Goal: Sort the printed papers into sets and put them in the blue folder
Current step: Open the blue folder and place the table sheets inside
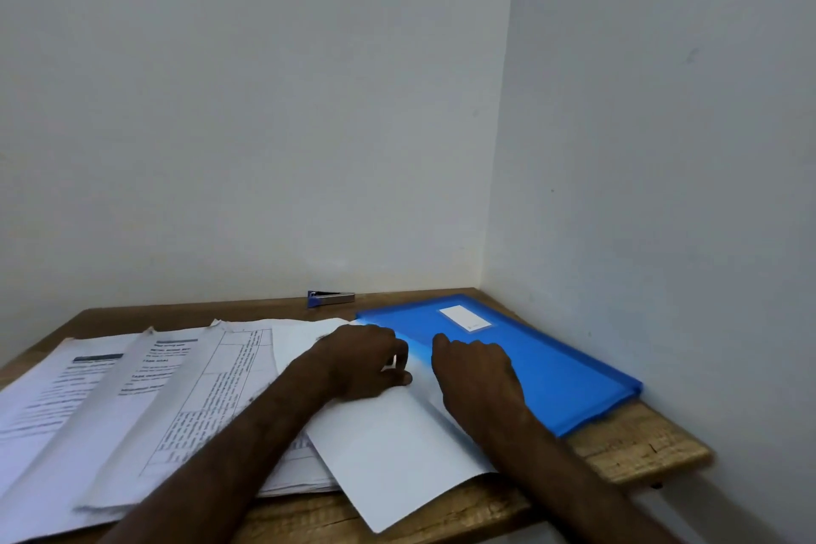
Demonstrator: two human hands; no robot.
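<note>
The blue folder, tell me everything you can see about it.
The blue folder looks like glossy, slightly translucent plastic, with a white label on its cover and a raised rim at its near-right end. It lies flat and seemingly closed on the wooden table, in the corner beside the right wall. The right hand rests on its near-left edge, where a white sheet meets it; the blue looks paler there. Whether the sheet goes inside cannot be told.

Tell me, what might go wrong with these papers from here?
1. The white sheet, which the left hand grips and the right hand presses, overhangs the table edge; it could slip off or crease.
2. The printed stacks overlap closely, so sets might get mixed.
</note>
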